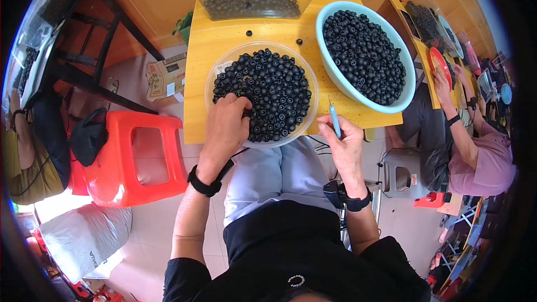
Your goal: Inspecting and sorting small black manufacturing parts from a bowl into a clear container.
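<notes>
The left hand (226, 120) reached into the clear bowl (215, 75) of black beads (268, 92), fingers curled among them. Right of the bowl, the right hand (344, 140) pinched a thin blue tool (334, 120) upright. Picking single beads cleanly would likely help.

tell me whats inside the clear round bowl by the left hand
The clear round bowl is heaped with small black round parts. The left hand covers its near-left edge, so the parts under the fingers and the bowl's bottom are hidden.
</notes>
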Motion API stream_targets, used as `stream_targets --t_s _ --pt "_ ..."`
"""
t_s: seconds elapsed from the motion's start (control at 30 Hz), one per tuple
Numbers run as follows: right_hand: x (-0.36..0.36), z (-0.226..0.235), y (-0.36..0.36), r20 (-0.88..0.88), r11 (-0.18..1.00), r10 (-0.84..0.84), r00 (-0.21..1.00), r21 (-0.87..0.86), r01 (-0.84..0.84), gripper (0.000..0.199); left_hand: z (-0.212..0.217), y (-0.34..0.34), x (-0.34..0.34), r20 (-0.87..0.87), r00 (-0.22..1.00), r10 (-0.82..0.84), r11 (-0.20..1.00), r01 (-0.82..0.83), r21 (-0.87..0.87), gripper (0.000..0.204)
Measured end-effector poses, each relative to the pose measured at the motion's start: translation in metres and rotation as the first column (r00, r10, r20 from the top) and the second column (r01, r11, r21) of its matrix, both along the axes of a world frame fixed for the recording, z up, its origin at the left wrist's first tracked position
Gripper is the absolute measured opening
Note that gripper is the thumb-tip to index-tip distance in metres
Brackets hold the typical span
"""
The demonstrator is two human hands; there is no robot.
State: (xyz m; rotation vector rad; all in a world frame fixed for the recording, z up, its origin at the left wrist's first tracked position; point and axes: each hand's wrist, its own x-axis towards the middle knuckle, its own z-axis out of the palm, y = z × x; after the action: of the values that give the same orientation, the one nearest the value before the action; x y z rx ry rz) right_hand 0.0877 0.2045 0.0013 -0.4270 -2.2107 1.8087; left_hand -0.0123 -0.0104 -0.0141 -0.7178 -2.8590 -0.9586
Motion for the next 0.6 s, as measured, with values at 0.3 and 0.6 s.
stream_targets --t_s 0.3,0.6 --pt "-0.001 -0.001 -0.004 0.002 1.000 -0.002 1.000 0.000 0.002 0.011 0.005 -0.002 -0.002 0.128 0.991 0.046 0.983 -0.068 0.173 0.016" --pt "-0.001 0.019 -0.011 -0.027 0.970 0.243 0.970 0.033 -0.242 0.021 0.018 -0.002 0.018 0.487 0.452 -0.748 0.128 -0.621 0.773 0.018"
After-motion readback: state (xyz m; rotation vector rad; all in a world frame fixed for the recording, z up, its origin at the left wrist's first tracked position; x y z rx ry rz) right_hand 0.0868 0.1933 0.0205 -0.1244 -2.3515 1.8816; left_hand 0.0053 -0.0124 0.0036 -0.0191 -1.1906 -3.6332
